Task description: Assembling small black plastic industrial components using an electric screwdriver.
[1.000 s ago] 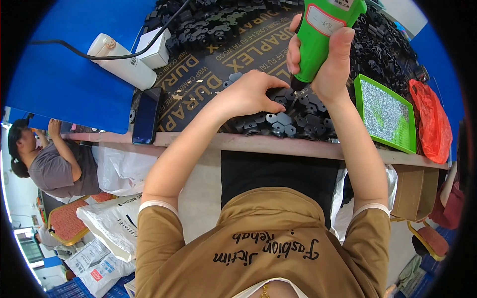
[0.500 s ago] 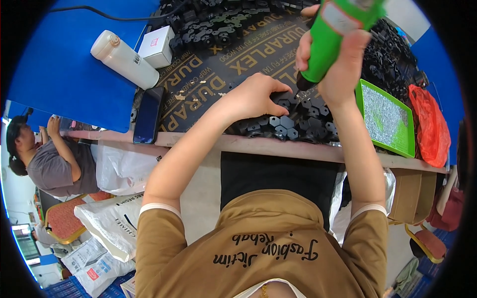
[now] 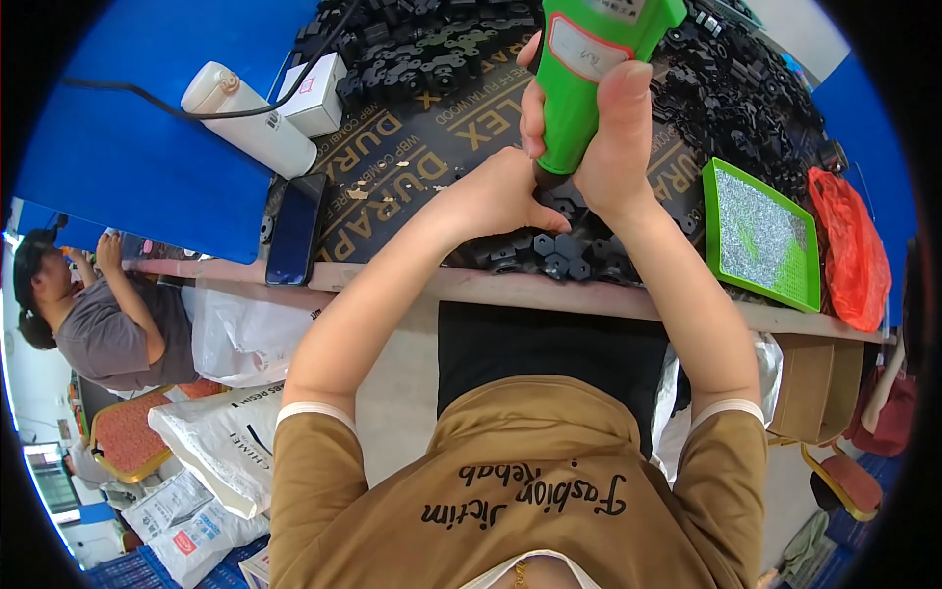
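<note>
Green electric screwdriver [image 3: 573,108], upper centre of frame | right hand [image 3: 613,147] wrapped round it | left hand [image 3: 496,193] beside black hexagonal part [image 3: 566,202], fingertips hidden, I can't tell its grip | risk, I judge: tip skids into that hand if the part tilts

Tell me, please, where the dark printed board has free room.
Mostly bare: the dark printed board between the left hand and the heaped black parts at upper left; pale scraps lie toward the flat black phone. Crowded: beside the left hand, with black hexagonal parts, and beyond the shallow green tray.
</note>
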Motion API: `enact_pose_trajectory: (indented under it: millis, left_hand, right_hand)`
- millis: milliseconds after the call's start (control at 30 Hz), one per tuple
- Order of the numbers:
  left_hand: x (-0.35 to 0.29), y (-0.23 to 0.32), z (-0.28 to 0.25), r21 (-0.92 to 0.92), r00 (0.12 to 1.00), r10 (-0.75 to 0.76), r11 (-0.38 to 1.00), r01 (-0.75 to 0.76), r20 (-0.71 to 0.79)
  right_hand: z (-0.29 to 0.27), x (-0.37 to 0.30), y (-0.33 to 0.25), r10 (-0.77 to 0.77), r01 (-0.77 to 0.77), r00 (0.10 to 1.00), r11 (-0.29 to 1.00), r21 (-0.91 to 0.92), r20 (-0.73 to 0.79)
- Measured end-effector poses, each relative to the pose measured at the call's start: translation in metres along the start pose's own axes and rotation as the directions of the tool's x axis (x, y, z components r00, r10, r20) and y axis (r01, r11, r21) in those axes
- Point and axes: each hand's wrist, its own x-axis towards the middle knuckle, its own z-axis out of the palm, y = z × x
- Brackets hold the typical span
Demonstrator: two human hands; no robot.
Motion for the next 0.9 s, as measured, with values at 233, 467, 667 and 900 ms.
enact_pose_trajectory:
  millis: [233,467,667,900]
  left_hand:
    - [-0.007,-0.007,0.015,-0.185,0.977,0.095,0.974,-0.131,-0.192]
    - [-0.006,-0.007,0.015,-0.198,0.982,0.041,0.977,-0.079,-0.187]
    - [-0.004,-0.009,0.014,-0.202,0.985,0.029,0.977,-0.064,-0.170]
    - [-0.006,0.005,0.006,-0.041,0.995,-0.063,0.997,0.060,-0.081]
  right_hand:
    - [0.003,-0.001,0.003,-0.030,0.031,0.999,0.999,-0.039,0.035]
    - [-0.002,0.005,0.010,0.012,-0.012,0.994,1.000,-0.008,0.110]
    - [-0.010,0.009,0.018,0.078,-0.086,0.984,0.995,0.045,0.162]
    - [-0.007,0.006,0.012,0.081,-0.085,0.994,0.995,0.054,0.067]
